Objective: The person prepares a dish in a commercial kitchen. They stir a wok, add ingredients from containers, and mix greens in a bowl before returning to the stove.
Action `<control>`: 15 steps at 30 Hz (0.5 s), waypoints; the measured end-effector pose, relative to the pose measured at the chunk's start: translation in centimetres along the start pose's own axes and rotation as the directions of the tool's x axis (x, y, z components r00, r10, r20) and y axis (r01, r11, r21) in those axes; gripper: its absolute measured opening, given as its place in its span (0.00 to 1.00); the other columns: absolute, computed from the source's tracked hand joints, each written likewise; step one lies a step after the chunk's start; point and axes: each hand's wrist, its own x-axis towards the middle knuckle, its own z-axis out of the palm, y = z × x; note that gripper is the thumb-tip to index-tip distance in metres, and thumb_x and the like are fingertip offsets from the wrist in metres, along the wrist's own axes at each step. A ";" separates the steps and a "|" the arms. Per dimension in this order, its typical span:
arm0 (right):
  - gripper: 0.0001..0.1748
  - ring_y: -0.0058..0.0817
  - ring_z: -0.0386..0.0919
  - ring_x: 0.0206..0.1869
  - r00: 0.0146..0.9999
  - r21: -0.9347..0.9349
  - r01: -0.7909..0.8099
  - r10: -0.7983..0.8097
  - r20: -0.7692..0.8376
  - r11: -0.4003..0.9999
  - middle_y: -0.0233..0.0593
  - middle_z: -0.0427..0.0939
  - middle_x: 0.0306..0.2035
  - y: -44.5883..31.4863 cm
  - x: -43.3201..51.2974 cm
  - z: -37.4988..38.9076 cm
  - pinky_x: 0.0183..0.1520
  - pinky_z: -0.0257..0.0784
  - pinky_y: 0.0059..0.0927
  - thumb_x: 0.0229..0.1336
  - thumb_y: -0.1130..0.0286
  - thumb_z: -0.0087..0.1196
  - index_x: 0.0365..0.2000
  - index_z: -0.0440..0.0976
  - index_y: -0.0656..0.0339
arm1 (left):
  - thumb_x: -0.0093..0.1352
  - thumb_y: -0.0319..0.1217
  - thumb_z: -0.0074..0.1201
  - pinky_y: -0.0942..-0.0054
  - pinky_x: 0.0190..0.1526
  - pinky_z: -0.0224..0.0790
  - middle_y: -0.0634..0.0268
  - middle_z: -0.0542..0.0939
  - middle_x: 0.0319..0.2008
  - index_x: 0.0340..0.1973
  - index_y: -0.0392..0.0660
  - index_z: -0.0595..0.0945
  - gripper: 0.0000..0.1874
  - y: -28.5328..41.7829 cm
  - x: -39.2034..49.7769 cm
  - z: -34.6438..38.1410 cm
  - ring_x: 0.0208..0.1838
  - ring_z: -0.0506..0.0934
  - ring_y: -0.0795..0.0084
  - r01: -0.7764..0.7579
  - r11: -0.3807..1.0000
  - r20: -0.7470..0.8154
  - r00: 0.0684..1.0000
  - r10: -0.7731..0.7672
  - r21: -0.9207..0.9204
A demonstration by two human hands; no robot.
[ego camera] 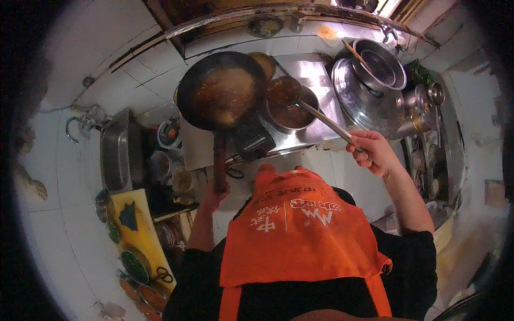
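Observation:
A dark wok (pixel 223 92) with reddish-brown sauce and bits of food in it is tilted over the left part of the stove. Its long handle (pixel 219 160) runs down to my left hand (pixel 216 194), which is closed around the end. In my right hand (pixel 368 152) is the metal shaft of a ladle (pixel 329 120). The ladle's bowl, full of brown sauce, is above the left rim of a round metal pot (pixel 295 127) that holds similar brown liquid. The wok and ladle bowl are side by side; whether they touch I cannot tell.
A steel pan with a wooden-handled utensil (pixel 379 66) rests on a large metal lid (pixel 349 96) at the right. Farther right are metal ladles (pixel 436 94). At the left are a sink (pixel 120 156), a yellow cutting board (pixel 140 224) with scissors (pixel 164 275), and bowls of chopped greens (pixel 134 265).

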 end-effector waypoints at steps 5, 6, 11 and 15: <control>0.07 0.12 0.63 0.20 0.998 -0.164 0.041 -0.049 -0.049 0.986 0.29 0.74 0.28 3.9 1.4 -3.1 0.17 0.51 0.18 0.68 0.72 0.54 0.40 0.78 0.64 | 0.76 0.52 0.52 0.61 0.46 0.80 0.51 0.81 0.57 0.68 0.44 0.72 0.32 13.7 -1.9 1.6 0.52 0.82 0.55 0.309 0.563 0.375 0.927 0.001 -0.766; 0.10 0.14 0.66 0.20 0.995 -0.228 0.014 -0.037 -0.096 0.974 0.28 0.75 0.26 4.8 2.1 -3.6 0.18 0.58 0.22 0.67 0.71 0.54 0.43 0.80 0.64 | 0.76 0.52 0.51 0.63 0.45 0.80 0.52 0.81 0.57 0.68 0.43 0.72 0.32 15.0 -2.4 2.3 0.49 0.82 0.57 0.271 0.612 0.346 0.938 0.005 -0.743; 0.22 0.35 0.81 0.31 0.873 -0.769 0.249 -0.480 -0.086 0.589 0.44 0.83 0.32 10.2 3.7 -4.9 0.38 0.76 0.36 0.65 0.69 0.58 0.58 0.77 0.63 | 0.76 0.46 0.54 0.71 0.40 0.79 0.58 0.83 0.50 0.67 0.40 0.72 0.31 17.8 -2.4 2.9 0.39 0.81 0.68 0.193 0.795 0.293 0.956 -0.020 -0.575; 0.22 0.47 0.84 0.38 0.778 -0.823 0.298 -0.622 -0.084 0.484 0.54 0.84 0.39 12.9 3.7 -5.1 0.44 0.78 0.41 0.65 0.70 0.59 0.58 0.75 0.63 | 0.74 0.39 0.57 0.72 0.39 0.78 0.63 0.85 0.44 0.64 0.41 0.74 0.26 18.0 -1.5 2.3 0.39 0.81 0.74 0.271 0.746 0.326 0.942 -0.076 -0.608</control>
